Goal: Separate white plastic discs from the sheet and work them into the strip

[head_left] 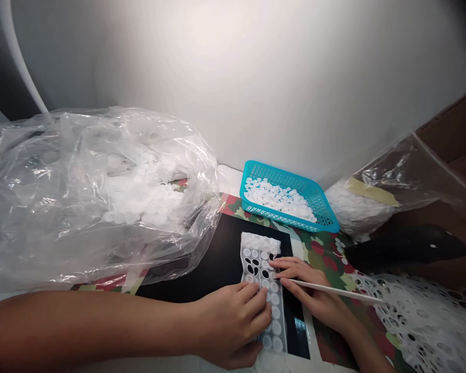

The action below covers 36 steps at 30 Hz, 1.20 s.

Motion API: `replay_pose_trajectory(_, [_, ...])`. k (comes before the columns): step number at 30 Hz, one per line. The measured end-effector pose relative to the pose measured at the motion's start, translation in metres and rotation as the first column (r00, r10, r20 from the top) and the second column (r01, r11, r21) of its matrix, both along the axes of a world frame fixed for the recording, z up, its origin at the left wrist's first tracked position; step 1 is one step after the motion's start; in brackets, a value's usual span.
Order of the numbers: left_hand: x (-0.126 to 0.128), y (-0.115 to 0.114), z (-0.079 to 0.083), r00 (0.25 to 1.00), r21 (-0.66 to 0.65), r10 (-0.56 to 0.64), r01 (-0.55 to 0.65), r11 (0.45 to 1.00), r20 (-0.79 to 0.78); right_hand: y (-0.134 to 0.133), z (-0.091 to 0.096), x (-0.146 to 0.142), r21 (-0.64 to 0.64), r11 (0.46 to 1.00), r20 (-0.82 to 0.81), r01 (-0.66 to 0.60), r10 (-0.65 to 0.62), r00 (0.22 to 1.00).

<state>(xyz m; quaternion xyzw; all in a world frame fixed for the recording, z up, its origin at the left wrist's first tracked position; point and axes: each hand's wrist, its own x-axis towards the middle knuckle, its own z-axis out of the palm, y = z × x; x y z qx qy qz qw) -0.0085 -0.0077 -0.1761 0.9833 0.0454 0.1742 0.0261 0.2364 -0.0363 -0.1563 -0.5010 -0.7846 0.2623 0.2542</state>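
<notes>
A clear plastic strip (pixel 275 314) with rows of round white caps lies lengthwise on a black mat (pixel 202 256). Its far end is folded or bunched, and dark openings show between some caps. My left hand (pixel 236 321) is curled over the strip's left side, fingers bent and closed at its edge; what lies under the fingertips is partly hidden. On the right side, my right hand (pixel 314 290) holds a thin white stick (pixel 337 291) between thumb and fingers. The stick points left at the strip, and its tip is close to the caps.
A blue perforated basket (pixel 291 223) of small white round pieces stands behind the mat. To the left bulges a big clear bag (pixel 81 207) containing white pieces. A second bag (pixel 361 207) sits at the right, near a pile of white perforated sheets (pixel 419 311). A patterned cloth (pixel 326 254) shows beneath.
</notes>
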Motion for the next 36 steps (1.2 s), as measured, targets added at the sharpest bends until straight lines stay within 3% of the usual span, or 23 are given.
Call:
replay_pose_trajectory(11, [-0.0003, -0.0012, -0.0004, 1.000, -0.006, 0.006, -0.006, 1.000, -0.010, 0.0020, -0.0007, -0.0005, 0.032, 0.999, 0.013, -0.009, 0.008, 1.000])
replay_pose_trajectory(22, [-0.0005, -0.0001, -0.0018, 1.000, 0.005, -0.005, 0.005, 1.000, 0.007, 0.0001, 0.0019, 0.0003, 0.174, 0.971, 0.130, -0.166, 0.144, 0.981])
replay_pose_trajectory(28, [-0.0004, 0.0001, -0.0011, 1.000, 0.015, 0.004, -0.004, 1.000, 0.012, -0.0014, 0.0038, 0.0025, 0.140, 0.982, 0.118, -0.124, 0.108, 0.987])
replay_pose_trajectory(36, [-0.0010, -0.0011, 0.0065, 0.999, 0.028, 0.024, -0.022, 0.999, -0.047, -0.0020, 0.0028, -0.0019, 0.245, 0.949, 0.232, -0.200, 0.142, 0.962])
